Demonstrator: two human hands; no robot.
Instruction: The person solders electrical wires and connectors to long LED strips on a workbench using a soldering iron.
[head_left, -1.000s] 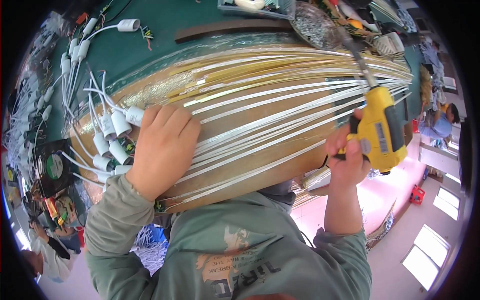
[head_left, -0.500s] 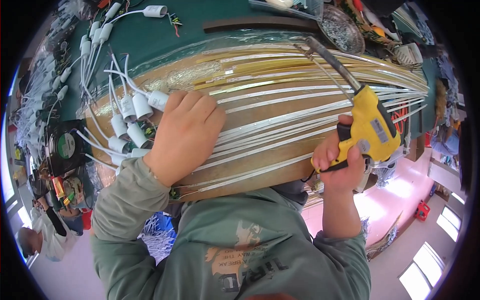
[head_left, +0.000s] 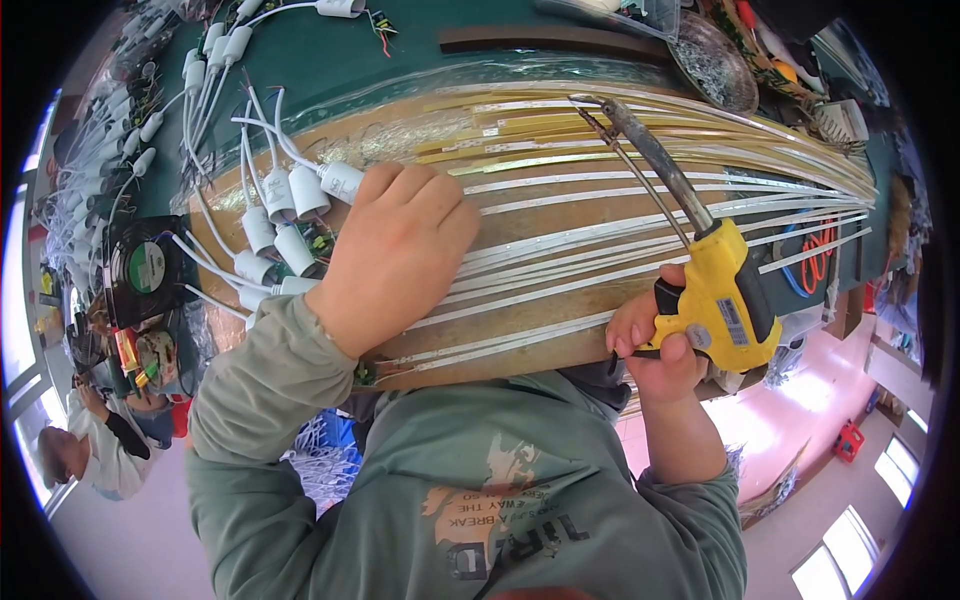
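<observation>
My right hand (head_left: 655, 345) is wrapped round the handle of a yellow soldering gun (head_left: 722, 292) with a black trigger. Its long metal barrel slants up and left over the strips, and a thin feed tube runs beside it. On the left, my left hand (head_left: 400, 250) is closed, knuckles up, resting over the left ends of several thin white LED strips (head_left: 580, 238). Whatever its fingers pinch is hidden beneath it. White cylindrical lamp caps (head_left: 308, 190) with white cables lie just left of that hand, one almost touching its knuckles.
A brown board (head_left: 540, 330) carries the strips, with yellowish strips (head_left: 560, 138) behind. A black fan (head_left: 145, 270) stands at left, below more cabled caps. A metal dish (head_left: 715, 65) and dark bar (head_left: 550, 42) lie at the back; orange-handled scissors (head_left: 818, 262) at right. Another person (head_left: 105, 450) sits far left.
The soldering gun has shifted left and a little toward me, its tip lower over the strips. My left hand keeps its place beside the caps. The whole view has shifted slightly.
</observation>
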